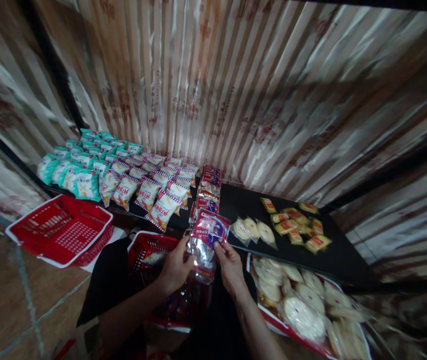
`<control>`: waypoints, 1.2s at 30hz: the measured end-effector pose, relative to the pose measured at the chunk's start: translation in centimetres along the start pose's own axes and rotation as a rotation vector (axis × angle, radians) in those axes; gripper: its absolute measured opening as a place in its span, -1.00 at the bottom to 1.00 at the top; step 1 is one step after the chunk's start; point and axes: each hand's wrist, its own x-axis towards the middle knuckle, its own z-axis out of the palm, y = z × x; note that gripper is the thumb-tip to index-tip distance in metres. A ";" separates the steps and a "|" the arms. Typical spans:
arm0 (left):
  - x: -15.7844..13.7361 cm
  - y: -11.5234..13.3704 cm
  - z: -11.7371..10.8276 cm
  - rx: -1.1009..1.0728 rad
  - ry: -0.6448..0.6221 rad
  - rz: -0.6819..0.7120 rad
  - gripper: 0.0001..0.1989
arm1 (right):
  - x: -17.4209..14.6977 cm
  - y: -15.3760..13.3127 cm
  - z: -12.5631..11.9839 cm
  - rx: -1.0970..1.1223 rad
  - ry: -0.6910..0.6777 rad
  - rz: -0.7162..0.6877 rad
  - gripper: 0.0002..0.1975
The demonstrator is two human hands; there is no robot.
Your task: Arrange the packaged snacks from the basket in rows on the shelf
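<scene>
One shiny red packet [209,227], pinched by left hand [177,265] and right hand [230,265] | black shelf [241,199]: smooth round snacks [251,229] near front edge, gap before yellow packets [299,217]

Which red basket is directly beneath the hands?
The middle basket, between the person's legs, lies below the left hand and right hand. The left basket sits off to one side; the right basket is heaped with round, pale packs.

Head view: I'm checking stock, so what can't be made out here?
In the head view:
- Small print on the red-and-silver shiny packet: too small and blurred.
- Full contents of the red plastic basket between the legs: left forearm and shadow hide them.
- Lowest part of the red-and-white basket of pale round discs: bottom edge cuts it.
</scene>
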 end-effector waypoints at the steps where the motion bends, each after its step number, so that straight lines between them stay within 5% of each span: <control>1: 0.6 0.4 0.3 -0.004 0.011 0.010 -0.43 | 0.6 -0.3 -0.2 -0.006 0.023 -0.025 -0.63; 10: 8.9 4.7 2.3 -0.023 0.071 0.076 -0.42 | 9.4 -2.9 -1.1 -0.165 0.177 -0.172 -0.54; 20: 16.0 6.6 3.3 0.200 0.150 0.052 -0.55 | 19.8 -2.2 -2.2 -0.722 0.291 -0.278 -0.56; 26: 18.0 6.1 3.6 0.331 0.152 0.050 -0.56 | 22.0 -1.8 -1.7 -0.939 0.340 -0.288 -0.57; 36: 18.4 5.2 3.9 0.496 0.160 0.035 -0.57 | 23.1 -0.6 -1.2 -0.943 0.322 -0.269 -0.49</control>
